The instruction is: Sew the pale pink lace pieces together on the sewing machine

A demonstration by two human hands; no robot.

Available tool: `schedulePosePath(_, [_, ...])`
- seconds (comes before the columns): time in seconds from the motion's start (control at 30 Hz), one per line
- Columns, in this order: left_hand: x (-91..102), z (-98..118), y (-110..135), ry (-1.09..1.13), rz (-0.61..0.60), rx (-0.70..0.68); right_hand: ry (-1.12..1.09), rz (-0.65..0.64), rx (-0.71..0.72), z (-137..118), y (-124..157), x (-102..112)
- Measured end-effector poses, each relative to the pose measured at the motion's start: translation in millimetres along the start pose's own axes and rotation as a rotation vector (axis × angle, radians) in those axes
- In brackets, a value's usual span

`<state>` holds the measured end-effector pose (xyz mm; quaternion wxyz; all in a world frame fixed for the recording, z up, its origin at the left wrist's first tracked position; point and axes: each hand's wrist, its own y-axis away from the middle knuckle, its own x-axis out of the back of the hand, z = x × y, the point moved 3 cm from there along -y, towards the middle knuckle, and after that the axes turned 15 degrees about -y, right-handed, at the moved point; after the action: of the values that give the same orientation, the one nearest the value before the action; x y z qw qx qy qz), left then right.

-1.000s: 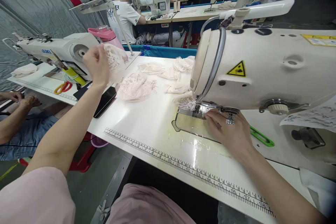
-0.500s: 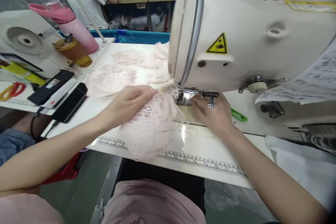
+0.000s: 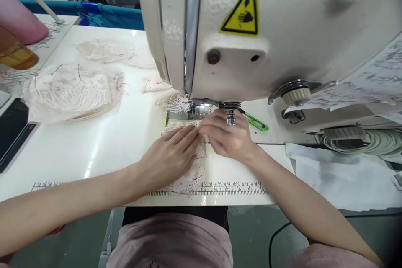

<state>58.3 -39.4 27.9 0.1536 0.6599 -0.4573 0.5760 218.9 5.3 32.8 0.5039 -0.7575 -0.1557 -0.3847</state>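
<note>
Sewing table [image 3: 135, 138], white. Sewing machine [image 3: 266, 21], one. Lace piece [image 3: 190, 178], pale pink, lies before the needle. Left hand [image 3: 169, 157], flattened upon it. Right hand [image 3: 230, 136], fingers bent alongside; grip indeterminable.

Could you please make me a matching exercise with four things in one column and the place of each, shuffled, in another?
1. left hand
2. green tool
3. black phone-like device
4. warning sticker

A. at the picture's left edge
B. stuck on the sewing machine
C. over a lace piece
D. lying below the machine's arm

Pairs: 1-C, 2-D, 3-A, 4-B.
</note>
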Motion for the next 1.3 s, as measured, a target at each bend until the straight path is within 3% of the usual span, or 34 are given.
schedulePosePath(0.1, [-8.0, -11, 2, 0.037, -0.047, 0.026, 0.056, -0.129, -0.046, 0, 1, -4])
schedulePosePath(0.27, [-15.4, -25, 2, 0.052, -0.066, 0.030, 0.152, -0.217, -0.188, 6, 10, -12])
schedulePosePath(0.47, [-25.1, -34, 1, 0.088, -0.023, -0.015, 0.096, -0.221, -0.319, 16, 14, -21])
schedulePosePath(0.7, [-26.7, -39, 5, 0.063, 0.032, 0.031, 0.034, -0.162, -0.471, 20, 10, -26])
schedulePosePath(1.13, [-29.0, -42, -1, 0.069, 0.016, 0.081, 0.017, -0.204, -0.503, 23, 6, -29])
schedulePosePath(1.3, [-27.5, -41, -3, 0.041, 0.027, 0.071, 0.062, -0.225, -0.437, 20, 5, -25])
